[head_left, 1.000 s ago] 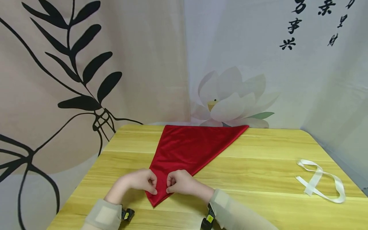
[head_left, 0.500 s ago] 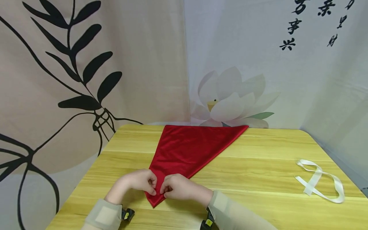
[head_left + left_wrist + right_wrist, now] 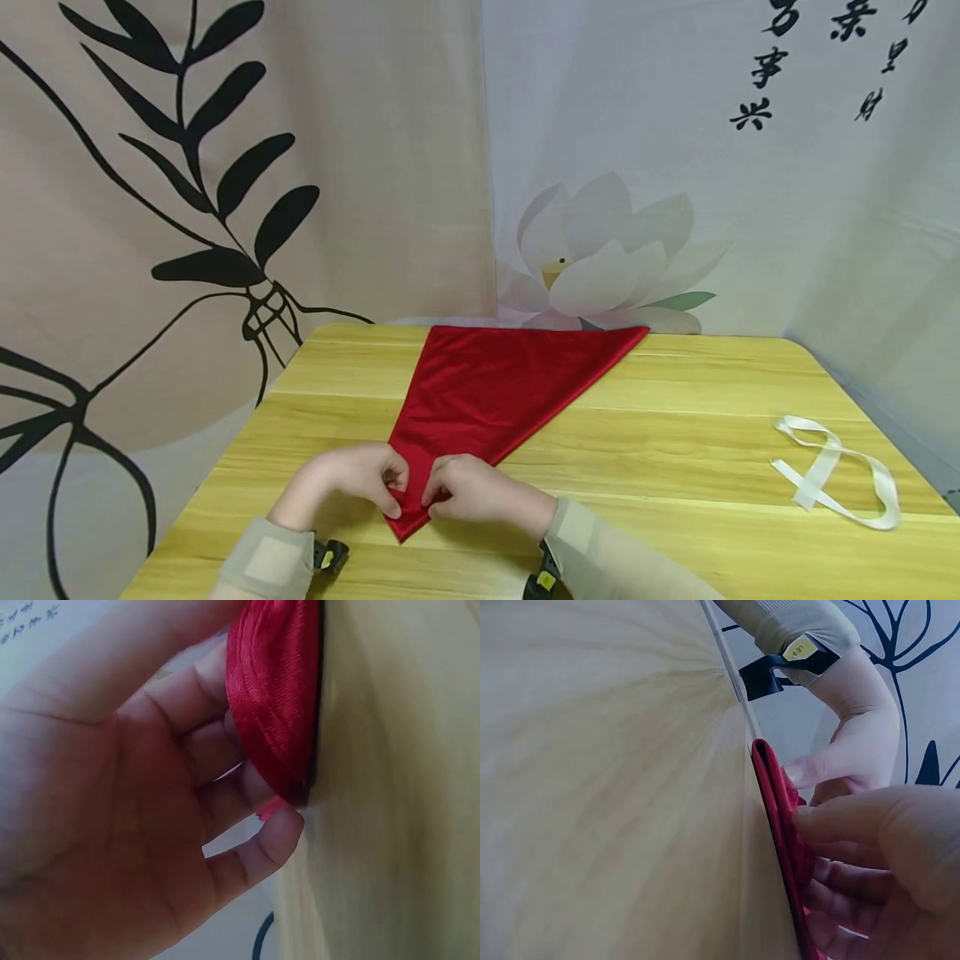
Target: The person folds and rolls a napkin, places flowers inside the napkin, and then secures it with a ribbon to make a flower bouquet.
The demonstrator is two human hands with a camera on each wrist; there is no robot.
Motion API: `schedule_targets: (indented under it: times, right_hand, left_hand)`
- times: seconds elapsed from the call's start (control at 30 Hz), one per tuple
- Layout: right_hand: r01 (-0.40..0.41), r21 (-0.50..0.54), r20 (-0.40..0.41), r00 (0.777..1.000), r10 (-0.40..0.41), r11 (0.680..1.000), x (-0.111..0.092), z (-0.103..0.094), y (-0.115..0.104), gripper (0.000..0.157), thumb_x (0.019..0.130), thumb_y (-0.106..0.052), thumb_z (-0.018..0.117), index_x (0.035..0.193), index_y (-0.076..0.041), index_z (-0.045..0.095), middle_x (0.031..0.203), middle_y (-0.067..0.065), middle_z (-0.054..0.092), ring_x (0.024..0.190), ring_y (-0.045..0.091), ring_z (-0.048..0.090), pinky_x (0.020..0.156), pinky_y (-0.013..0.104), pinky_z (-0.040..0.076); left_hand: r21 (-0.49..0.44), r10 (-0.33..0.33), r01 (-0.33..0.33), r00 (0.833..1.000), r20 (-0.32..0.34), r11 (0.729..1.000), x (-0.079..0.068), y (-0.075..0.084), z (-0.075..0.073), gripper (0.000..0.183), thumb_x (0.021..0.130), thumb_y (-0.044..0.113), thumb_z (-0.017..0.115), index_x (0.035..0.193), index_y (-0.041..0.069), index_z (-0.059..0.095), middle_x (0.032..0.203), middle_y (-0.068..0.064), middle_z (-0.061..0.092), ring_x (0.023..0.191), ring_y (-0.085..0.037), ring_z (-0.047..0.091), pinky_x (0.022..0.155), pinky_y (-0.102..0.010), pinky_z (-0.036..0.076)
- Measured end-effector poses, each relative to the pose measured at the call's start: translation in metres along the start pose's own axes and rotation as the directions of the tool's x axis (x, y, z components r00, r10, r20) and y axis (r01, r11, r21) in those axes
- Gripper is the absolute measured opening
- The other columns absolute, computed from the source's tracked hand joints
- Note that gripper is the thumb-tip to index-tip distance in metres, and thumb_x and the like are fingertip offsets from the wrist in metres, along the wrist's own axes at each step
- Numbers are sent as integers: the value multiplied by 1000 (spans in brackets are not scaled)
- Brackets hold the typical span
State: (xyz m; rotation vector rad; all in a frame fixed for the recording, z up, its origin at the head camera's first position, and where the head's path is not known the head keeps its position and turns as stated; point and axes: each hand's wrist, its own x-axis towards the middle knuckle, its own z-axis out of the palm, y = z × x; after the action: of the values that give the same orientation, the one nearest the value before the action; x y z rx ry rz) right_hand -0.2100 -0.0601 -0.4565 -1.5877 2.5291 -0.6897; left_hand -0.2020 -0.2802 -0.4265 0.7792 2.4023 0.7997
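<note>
A shiny red cloth, folded into a pointed shape, lies flat on the wooden table, its narrow tip toward the person. My left hand holds the left edge near that tip, with thumb and forefinger a little apart. In the left wrist view the fingers curl against the layered cloth. Just across the tip, my right hand pinches the cloth with thumb and fingers. The right wrist view shows the folded edge upright in profile, both thumbs at it. Part of the tip is hidden behind the hands.
A white ribbon lies in a loose loop on the right of the table. Printed curtains hang behind the table's back edge. Each wrist wears a small black camera over a sleeve cuff.
My right hand has shifted left and slightly down along the cloth, closer to my left hand. The left thumb has moved down toward the tip, away from the forefinger. The ribbon stays put.
</note>
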Motion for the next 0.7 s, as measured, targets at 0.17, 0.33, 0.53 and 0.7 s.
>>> schedule_targets:
  times: [0.17,0.33,0.53,0.7]
  right_hand:
    - [14,-33,3,1000,-14,999,0,1,2,12,80,-9,74,89,-15,79,77,-14,55,74,-4,49,71,6,36]
    - [-9,-61,-23,1000,8,998,0,1,4,11,79,-9,75,85,-17,80,72,-15,53,69,-5,47,67,6,35]
    - [-98,-28,-13,995,98,995,-1,1,3,9,79,-13,76,83,-20,79,73,-18,58,69,-7,49,64,7,36]
    - [-137,11,-14,990,137,991,-1,3,3,7,79,-15,76,82,-21,78,75,-18,62,71,-7,52,65,8,38]
  left_hand:
    - [-14,3,-3,1000,8,1000,0,-2,0,25,69,2,77,65,10,54,60,11,43,57,0,37,56,-18,30]
    - [30,-21,21,1000,-8,999,0,-3,0,26,69,5,78,63,12,54,58,12,42,55,0,36,54,-18,30]
    - [69,-33,35,999,-28,997,-4,-4,-3,23,71,7,77,65,13,55,61,12,45,58,-1,39,57,-20,34]
    - [-2,-6,6,1000,-5,1000,-8,-5,-8,13,75,0,71,74,8,61,68,8,53,63,-4,47,60,-22,40]
